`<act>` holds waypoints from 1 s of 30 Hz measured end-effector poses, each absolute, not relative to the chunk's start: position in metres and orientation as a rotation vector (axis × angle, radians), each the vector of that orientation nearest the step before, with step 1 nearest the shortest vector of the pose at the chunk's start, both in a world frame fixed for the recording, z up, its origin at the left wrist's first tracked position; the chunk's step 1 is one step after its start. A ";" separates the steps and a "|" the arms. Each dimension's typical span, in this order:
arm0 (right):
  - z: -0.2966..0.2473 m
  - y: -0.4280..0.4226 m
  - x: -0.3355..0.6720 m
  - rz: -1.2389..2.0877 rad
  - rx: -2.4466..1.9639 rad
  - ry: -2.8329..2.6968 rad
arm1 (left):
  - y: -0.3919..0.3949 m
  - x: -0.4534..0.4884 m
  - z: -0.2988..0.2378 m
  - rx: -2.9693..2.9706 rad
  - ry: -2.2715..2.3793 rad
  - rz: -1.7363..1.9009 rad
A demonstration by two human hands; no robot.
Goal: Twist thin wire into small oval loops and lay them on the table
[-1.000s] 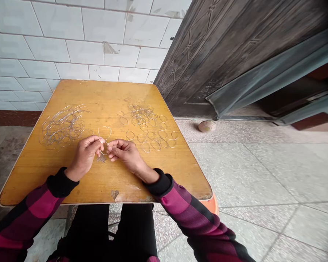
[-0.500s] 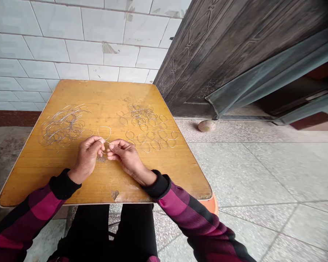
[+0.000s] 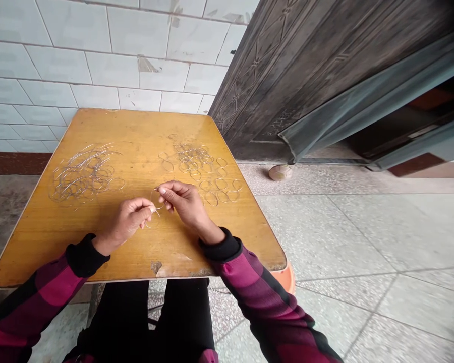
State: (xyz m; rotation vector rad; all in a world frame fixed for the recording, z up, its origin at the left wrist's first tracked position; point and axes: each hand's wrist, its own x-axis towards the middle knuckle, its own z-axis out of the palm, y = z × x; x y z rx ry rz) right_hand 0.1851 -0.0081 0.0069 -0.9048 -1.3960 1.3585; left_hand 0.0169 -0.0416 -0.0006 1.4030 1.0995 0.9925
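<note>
Over the middle of the wooden table, my left hand [image 3: 133,216] pinches a thin piece of wire [image 3: 152,195] bent into a loop. My right hand [image 3: 183,204] grips the same wire higher up, thumb against forefinger. A short wire end sticks out below the left fingertips; part of the loop is hidden behind my fingers. To the left lies a tangled heap of wires [image 3: 83,174], some curved and some nearly straight. Beyond my right hand, several wire rings [image 3: 211,198] are spread out in front of a denser pile of rings [image 3: 192,154].
The yellow wooden table [image 3: 60,242] has chipped patches near its front edge. A white tiled wall [image 3: 136,45] stands behind it, with a dark carved door [image 3: 249,101] at the right. A round pale object [image 3: 280,173] rests on the floor. Something orange [image 3: 285,278] shows under the table's right corner.
My right hand has moved up and slightly right, now gripping the loop's upper part. My left hand has shifted right and a little lower. The loop has turned between them.
</note>
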 end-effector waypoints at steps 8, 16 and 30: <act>0.007 -0.007 0.188 1.315 -0.911 -1.600 | -0.044 0.019 0.000 1.489 1.056 0.898; 0.005 -0.004 0.187 1.297 -0.984 -1.636 | -0.042 0.021 -0.006 1.470 1.052 0.945; 0.007 -0.012 0.182 1.472 -0.898 -1.485 | -0.035 0.014 -0.004 1.192 1.080 1.167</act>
